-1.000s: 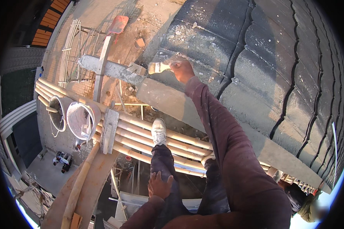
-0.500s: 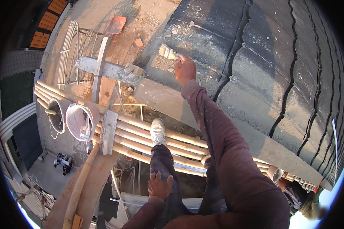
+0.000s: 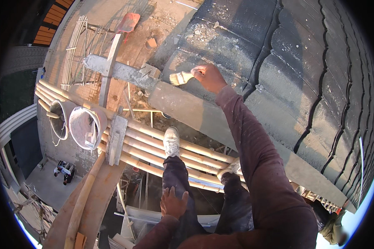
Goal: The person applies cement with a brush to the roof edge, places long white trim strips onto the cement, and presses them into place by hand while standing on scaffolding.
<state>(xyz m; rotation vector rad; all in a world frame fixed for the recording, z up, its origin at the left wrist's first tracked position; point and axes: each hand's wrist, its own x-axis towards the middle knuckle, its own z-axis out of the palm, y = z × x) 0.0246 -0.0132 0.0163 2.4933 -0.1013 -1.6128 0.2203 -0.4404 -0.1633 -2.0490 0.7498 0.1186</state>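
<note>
My right hand [image 3: 210, 78] is closed around the handle of a paintbrush [image 3: 180, 78] with pale bristles, its head pointing left over the lower edge of the dark tiled roof [image 3: 232, 25]. Whether the bristles touch the roof I cannot tell. Below that edge runs a grey concrete fascia [image 3: 183, 99]. Loose rubble and grey dust lie on the tiles beyond the brush. My left hand [image 3: 173, 203] rests on my left thigh, fingers spread, holding nothing.
I stand high up on bamboo poles [image 3: 147, 143]. Left of my feet hang a whitish bucket [image 3: 102, 120] and a darker bucket [image 3: 59, 124]. A red wheelbarrow [image 3: 129, 23] stands far below. Another person [image 3: 334, 224] is at lower right; more people [image 3: 65, 171] are on the ground.
My right hand has drawn the paintbrush down toward the roof's edge, and its bristles now point left instead of up-left. My left hand stays on my thigh.
</note>
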